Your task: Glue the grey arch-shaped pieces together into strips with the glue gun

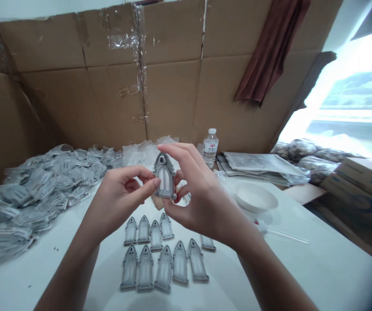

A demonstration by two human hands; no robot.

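The arch-shaped window piece (164, 178), grey with a pale middle, is held in the air between both hands, above the two rows of same pieces (163, 255) that lie flat on the white table (302, 268). The left hand (121, 194) is closed on its left edge with thumb and forefinger; the right hand (199, 194) grips it from the top and the right side, fingers curled around. The piece stands almost upright: its long axis is vertical, the pointed end shows up, the flat base down, and its face looks to the camera. I judge the step in hand is checking or pressing together this one piece. The next move probably calls for turning it flat, point away from the person, to lie beside the rows. Left of the rows, well apart, is a heap of bagged pieces (33, 194).
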